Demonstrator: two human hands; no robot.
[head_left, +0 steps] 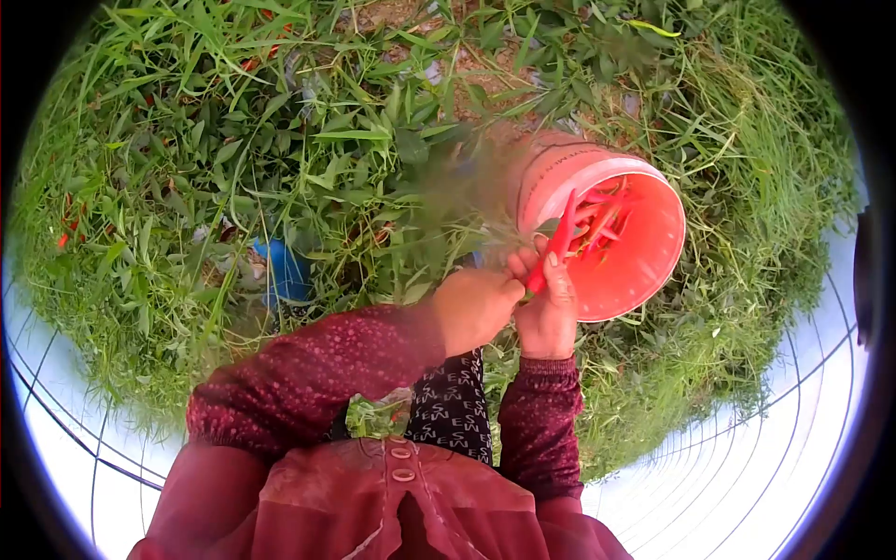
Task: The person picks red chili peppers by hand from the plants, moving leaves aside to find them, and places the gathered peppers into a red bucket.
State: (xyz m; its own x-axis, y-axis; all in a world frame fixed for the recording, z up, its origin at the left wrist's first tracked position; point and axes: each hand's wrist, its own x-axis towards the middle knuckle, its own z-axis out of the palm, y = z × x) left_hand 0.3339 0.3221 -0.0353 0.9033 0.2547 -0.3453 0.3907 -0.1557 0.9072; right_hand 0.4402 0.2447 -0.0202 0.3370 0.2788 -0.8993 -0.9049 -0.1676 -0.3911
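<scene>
My right hand [549, 313] is closed around a long red chili pepper [563, 233], which points up in front of the bucket's mouth. My left hand [474, 304] is closed too, its fingertips meeting the right hand at the pepper's lower end; whatever they pinch is hidden. Just beyond the hands, a pinkish-red bucket [644, 280] lies tipped with its opening toward me. Inside it are several red chili peppers [607, 219], some with green stems.
Leafy green plants and tall grass [252, 131] surround me, with a few red peppers [65, 233] low on the left. A blue object [285, 271] shows among the leaves. One yellow-green pepper or leaf [653, 29] is at the top. A blurred patch covers the bucket's left side.
</scene>
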